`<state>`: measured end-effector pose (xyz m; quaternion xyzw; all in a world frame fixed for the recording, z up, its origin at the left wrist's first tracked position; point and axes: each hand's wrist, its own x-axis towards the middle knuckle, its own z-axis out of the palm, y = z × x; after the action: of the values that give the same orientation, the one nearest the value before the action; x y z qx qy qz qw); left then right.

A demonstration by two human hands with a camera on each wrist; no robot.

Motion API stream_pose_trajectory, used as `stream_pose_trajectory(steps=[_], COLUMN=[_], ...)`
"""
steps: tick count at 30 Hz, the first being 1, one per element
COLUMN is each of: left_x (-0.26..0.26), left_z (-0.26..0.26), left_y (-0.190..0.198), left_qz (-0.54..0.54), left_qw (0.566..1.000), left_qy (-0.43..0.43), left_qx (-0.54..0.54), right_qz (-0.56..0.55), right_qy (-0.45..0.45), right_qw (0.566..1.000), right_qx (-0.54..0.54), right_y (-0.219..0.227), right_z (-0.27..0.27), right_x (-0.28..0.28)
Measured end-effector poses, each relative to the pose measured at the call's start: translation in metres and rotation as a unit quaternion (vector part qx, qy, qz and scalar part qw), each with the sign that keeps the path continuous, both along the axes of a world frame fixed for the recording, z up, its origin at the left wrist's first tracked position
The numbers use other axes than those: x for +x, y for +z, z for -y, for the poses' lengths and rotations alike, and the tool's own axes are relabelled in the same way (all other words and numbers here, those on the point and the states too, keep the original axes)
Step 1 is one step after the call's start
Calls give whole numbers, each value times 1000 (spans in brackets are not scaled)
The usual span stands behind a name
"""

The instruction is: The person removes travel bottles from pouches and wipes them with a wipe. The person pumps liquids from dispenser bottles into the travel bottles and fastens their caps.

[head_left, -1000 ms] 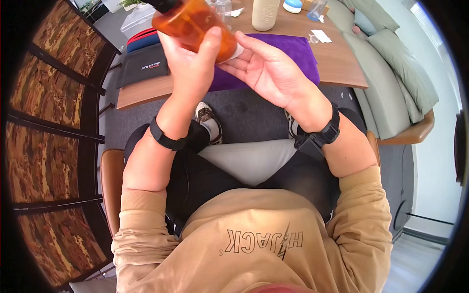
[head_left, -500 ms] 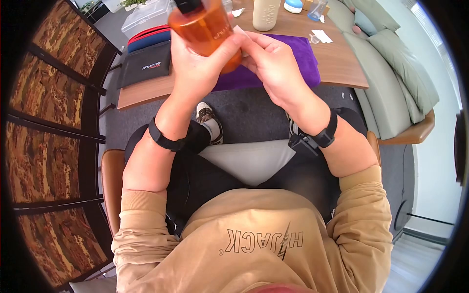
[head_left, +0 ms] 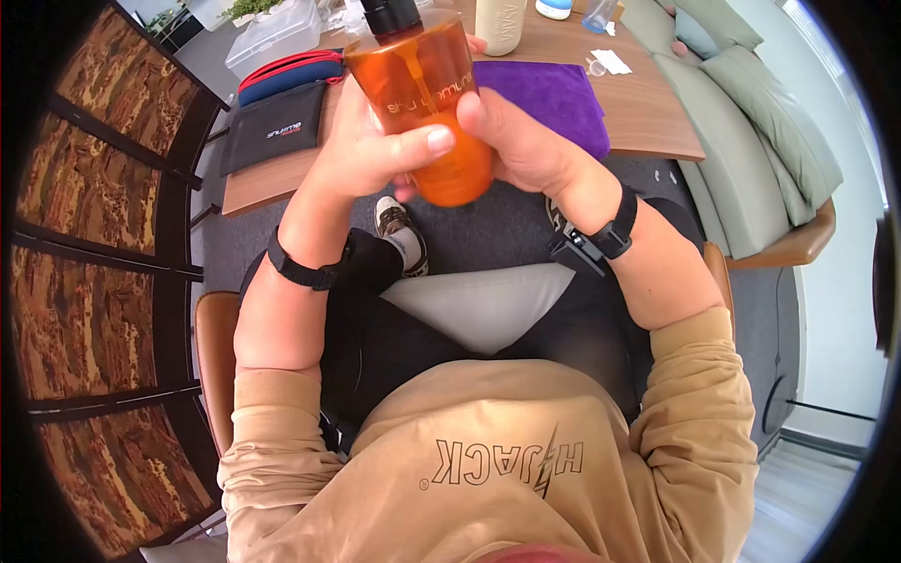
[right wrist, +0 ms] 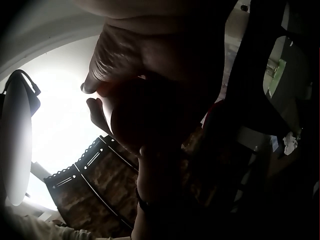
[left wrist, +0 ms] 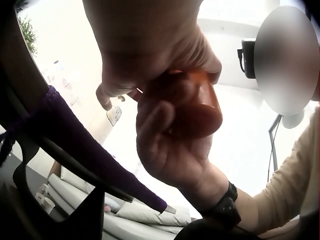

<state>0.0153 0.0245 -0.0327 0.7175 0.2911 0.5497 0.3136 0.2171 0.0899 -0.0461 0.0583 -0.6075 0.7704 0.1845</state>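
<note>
Gripping amber pump bottle (head_left: 436,141): left hand (head_left: 361,150) curling round at eight o'clock, right hand (head_left: 530,150) at four. Probably handling heavy, stiff, slick; lower body likely offering best purchase.

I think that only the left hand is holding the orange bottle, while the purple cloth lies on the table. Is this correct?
Not quite: "only" is wrong. The head view shows the right hand gripping the bottle too. The left hand does hold it, and the purple cloth does lie on the table.
</note>
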Motion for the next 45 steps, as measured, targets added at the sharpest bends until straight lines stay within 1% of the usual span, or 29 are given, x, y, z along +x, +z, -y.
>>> stream_pose_trajectory(steps=[1, 3, 5, 7, 8, 9, 11, 13, 14, 15, 16, 17, 19, 22, 24, 26, 27, 28, 29, 31, 32, 34, 35, 37, 39, 40, 42, 43, 45], left_x=[1, 2, -3, -2, 3, 6, 6, 12, 11, 8, 7, 9, 17, 18, 18, 17, 18, 19, 21, 23, 22, 20, 18, 16, 16, 16, 15, 15, 17], left_z=[2, 5, 0, -1, 0, 1, -2, -5, -8, -11, -13, -14, -14, -15, -15, -16, -16, -16, -16, -16, -17, -22, -23, -26, -29, -30, -33, -33, -32], left_y=[1, 2, -1, 0, 1, 2, -3, -6, -9, -11, -13, -14, -9, -10, -10, -15, -17, -18, -18, -18, -21, -24, -26, -28, -30, -33, -36, -34, -31], left_qz=[0, 26, 28, 30, 36, 43, 51, 64, 64, 60, 56, 55, 132, 134, 136, 99, 102, 47, -8, -3, -6, -10, -18, -26, -50, -50, 10, 10, -29], left_qw=[1000, 997, 998, 998, 999, 995, 993, 972, 972, 963, 951, 952, 937, 942, 942, 967, 967, 959, 946, 951, 952, 955, 951, 947, 924, 924, 955, 955, 960], left_qy=[0, -39, -37, -34, 25, 84, 84, 201, 199, 237, 275, 274, 291, 285, 286, 217, 218, 262, 304, 295, 295, 291, 305, 317, 373, 371, 295, 295, 277], left_qx=[0, -62, -53, -43, -12, 19, 57, 104, 105, 116, 127, 127, 141, 118, 107, 85, 85, 100, 114, 96, 79, 64, 53, 46, 71, 73, 21, 23, 26], right_qz=[0, -5, -16, -22, -32, -33, -41, -41, -41, -41, -41, -49, -58, -45, -99, -54, -62, -154, -175, -62, -62, 76, 75, 58, 94, 125, 179, 177, -41], right_qy=[0, 39, 39, -78, -187, -187, -311, -336, -380, -423, -424, -431, -440, -472, -494, -594, -571, -613, -611, -605, -605, -632, -635, -622, -624, -626, -647, -647, -693], right_qw=[1000, 998, 998, 997, 982, 982, 941, 934, 913, 890, 890, 887, 883, 859, 842, 764, 794, 763, 766, 784, 784, 752, 750, 770, 766, 760, 730, 730, 707], right_qx=[0, -53, -48, -18, -2, -2, 124, 114, 140, 165, 164, 159, 154, 190, 194, 247, 199, 138, 96, 123, 124, 172, 171, 126, 120, 122, 128, 129, 132], right_y=[0, 2, 4, 2, -6, -6, -5, -2, -2, -2, -2, -2, -2, -2, 3, 24, 28, 26, 23, 6, -5, -25, -32, -33, -30, -26, -12, -7, 3], right_z=[3, 10, 9, 7, 5, 1, -6, -7, -6, -3, 1, 6, 7, -2, -21, -41, -65, -92, -111, -155, -170, -193, -205, -215, -215, -211, -195, -186, -170], right_x=[1, 2, -2, -5, -12, -12, -9, -9, -10, -11, -13, -15, -15, -8, -1, 21, 32, 31, 37, 57, 61, 68, 68, 65, 64, 61, 58, 53, 40])
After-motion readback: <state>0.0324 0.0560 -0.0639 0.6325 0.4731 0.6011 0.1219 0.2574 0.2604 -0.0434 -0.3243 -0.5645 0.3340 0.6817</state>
